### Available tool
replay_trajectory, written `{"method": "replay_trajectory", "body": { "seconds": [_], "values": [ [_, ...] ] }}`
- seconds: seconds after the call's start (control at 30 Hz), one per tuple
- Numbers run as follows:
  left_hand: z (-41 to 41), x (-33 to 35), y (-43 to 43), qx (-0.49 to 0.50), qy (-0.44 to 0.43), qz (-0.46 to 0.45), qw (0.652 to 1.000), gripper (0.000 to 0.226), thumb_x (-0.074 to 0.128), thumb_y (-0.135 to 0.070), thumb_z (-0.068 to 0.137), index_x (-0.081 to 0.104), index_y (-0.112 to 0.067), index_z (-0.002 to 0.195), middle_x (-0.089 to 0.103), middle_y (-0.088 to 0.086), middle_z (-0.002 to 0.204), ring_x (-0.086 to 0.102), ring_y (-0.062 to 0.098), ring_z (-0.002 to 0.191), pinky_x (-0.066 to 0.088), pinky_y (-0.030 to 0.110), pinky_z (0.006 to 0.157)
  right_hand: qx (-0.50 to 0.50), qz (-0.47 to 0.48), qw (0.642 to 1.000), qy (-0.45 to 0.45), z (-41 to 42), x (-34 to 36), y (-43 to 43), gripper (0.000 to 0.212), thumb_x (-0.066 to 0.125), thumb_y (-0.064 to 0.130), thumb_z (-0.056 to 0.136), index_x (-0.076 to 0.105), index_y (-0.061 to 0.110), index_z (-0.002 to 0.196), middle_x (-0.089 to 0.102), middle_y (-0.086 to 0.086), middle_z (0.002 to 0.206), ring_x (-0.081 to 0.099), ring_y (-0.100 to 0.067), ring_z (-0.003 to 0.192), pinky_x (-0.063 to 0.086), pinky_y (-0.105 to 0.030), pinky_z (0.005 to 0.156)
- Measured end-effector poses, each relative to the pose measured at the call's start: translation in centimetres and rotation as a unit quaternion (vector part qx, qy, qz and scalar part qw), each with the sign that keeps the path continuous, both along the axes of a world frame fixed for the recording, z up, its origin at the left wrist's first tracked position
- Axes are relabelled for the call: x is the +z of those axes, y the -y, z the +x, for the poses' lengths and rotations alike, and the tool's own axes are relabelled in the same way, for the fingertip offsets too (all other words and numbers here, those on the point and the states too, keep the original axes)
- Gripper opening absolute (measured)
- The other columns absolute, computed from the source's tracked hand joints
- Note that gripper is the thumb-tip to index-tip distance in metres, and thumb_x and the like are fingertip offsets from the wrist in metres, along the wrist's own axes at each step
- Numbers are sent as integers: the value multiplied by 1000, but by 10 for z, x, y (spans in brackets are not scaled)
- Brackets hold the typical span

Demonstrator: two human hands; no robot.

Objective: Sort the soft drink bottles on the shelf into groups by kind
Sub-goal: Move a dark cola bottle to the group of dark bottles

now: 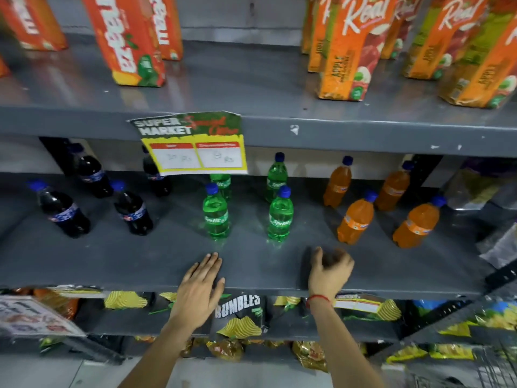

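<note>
While both of your hands rest at the front edge of the grey shelf [117, 264], neither grip has hold of anything: your left hand [200, 289] lies flat with fingers spread and straight, and your right hand [330, 271] sits loosely curled, a red thread [317, 299] around its wrist. Behind them the bottles stand upright in three groups, well apart. To your left are four dark cola bottles [63, 211], one partly hidden by the yellow price sign [194, 144] hanging from the shelf above. In the middle stand four green Sprite bottles [279, 215], the nearest pair just beyond your fingertips. To your right are four orange soda bottles [355, 219]. Juice cartons [349, 49] stand on the upper shelf, and chip bags [240, 317] fill the one below.
</note>
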State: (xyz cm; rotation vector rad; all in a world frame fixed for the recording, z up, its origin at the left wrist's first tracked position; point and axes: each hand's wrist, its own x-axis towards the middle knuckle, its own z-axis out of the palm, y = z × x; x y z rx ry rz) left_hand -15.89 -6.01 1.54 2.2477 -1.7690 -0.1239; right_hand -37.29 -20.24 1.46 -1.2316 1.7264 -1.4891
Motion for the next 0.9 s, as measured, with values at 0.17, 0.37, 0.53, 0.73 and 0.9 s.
{"method": "replay_trajectory", "body": {
  "seconds": [0.17,0.37,0.53,0.73,0.9],
  "values": [
    [55,2,-41,100,-16,-21,995,83,2,-56,92,53,0,127,51,16,136,46,30,127,34,46,105,208,-69,975,-37,76,0,-50,18,69,13,83,57,9,97,54,-8,93,54,-20,79,51,-45,76],
    [116,-1,-83,172,2,-3,985,96,-10,-63,84,44,-3,134,45,15,142,38,28,134,28,43,110,521,-6,843,-133,197,8,-69,53,70,29,82,49,10,128,51,-15,124,51,-28,116,45,-46,98],
    [126,-1,-92,149,7,20,989,78,2,-53,93,46,-2,133,48,16,139,43,31,129,33,47,106,564,70,811,-139,281,11,-53,89,77,34,75,27,6,143,35,-21,146,33,-32,137,32,-44,113],
    [133,-16,-94,139,14,6,990,61,16,-43,96,44,-5,135,48,13,141,42,27,131,19,37,110,553,71,825,-91,328,5,-39,83,83,32,68,42,5,135,51,-16,138,48,-29,128,41,-45,106],
    [134,-24,-93,137,21,0,990,57,21,-41,96,40,-5,137,46,13,142,38,26,133,14,37,112,544,29,833,-95,335,2,-42,41,81,29,69,60,12,100,71,-11,99,66,-27,94,54,-35,80]
  ]
}}
